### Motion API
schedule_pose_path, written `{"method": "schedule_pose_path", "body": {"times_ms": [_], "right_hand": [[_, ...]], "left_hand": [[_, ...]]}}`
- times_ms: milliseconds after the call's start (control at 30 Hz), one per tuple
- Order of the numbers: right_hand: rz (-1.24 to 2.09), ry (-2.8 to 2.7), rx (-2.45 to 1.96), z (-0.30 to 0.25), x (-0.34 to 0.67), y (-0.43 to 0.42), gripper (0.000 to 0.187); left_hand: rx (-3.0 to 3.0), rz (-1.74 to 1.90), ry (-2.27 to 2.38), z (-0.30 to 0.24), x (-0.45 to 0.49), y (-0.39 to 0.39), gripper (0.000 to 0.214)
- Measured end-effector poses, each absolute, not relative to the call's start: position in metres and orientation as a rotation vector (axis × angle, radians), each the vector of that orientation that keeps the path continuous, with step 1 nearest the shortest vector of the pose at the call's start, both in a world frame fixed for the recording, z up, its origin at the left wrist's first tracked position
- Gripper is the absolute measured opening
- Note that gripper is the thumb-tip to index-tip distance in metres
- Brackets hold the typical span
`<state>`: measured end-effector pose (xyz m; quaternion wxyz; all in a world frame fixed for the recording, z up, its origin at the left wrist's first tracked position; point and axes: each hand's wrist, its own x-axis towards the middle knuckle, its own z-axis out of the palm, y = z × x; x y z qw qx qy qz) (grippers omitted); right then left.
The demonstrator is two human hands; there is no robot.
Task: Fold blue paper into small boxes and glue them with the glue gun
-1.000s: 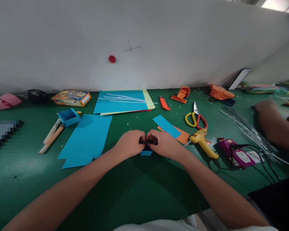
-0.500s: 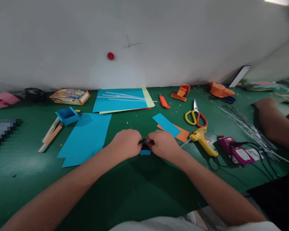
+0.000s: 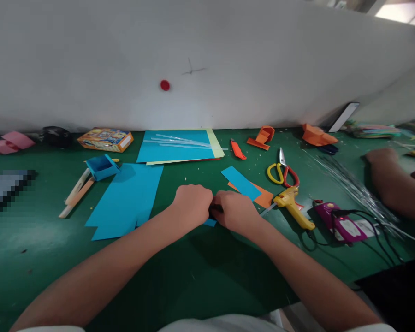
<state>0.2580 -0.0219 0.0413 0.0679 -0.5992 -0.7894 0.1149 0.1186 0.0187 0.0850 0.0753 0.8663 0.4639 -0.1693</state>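
Note:
My left hand (image 3: 193, 204) and my right hand (image 3: 235, 210) meet at the middle of the green table, fingers closed and pinching. Between them is a small blue paper piece (image 3: 210, 222); only its lower edge shows, the rest is covered by my fingers. Just beyond my right hand a blue paper strip (image 3: 241, 182) lies across an orange paper piece (image 3: 263, 198). To the left of my left hand are large blue paper sheets (image 3: 127, 198). An open blue paper box (image 3: 103, 167) rests at their far left corner.
On the right are scissors (image 3: 282, 169), a yellow glue gun (image 3: 293, 207), a purple power box (image 3: 340, 223) with black cables, and clear sticks (image 3: 359, 189). A utility knife (image 3: 238, 150) and folded orange paper (image 3: 263, 138) lie near the wall. Another person's arm (image 3: 394, 184) rests far right.
My hands have drawn closer together and turned slightly, so less of the blue paper piece shows between them. The whole view has shifted slightly; the things on the table stay put.

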Motion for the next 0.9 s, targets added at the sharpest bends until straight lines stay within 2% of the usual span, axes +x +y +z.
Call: {"method": "schedule_pose_path", "body": {"times_ms": [500,700,900], "right_hand": [[0.403,-2.385,-1.760,0.042,0.261,-0.020,0.019],[0.577,-2.262,-1.698,0.041,0.265,-0.019,0.021],[0.616,-2.195,-1.650,0.040,0.267,-0.018,0.023]], "left_hand": [[2.664,-0.518,1.244,0.077,0.129,0.036,0.015],[2.675,-0.538,1.250,0.080,0.121,0.034,0.016],[2.718,-0.544,1.126,0.081,0.111,0.037,0.022]]}}
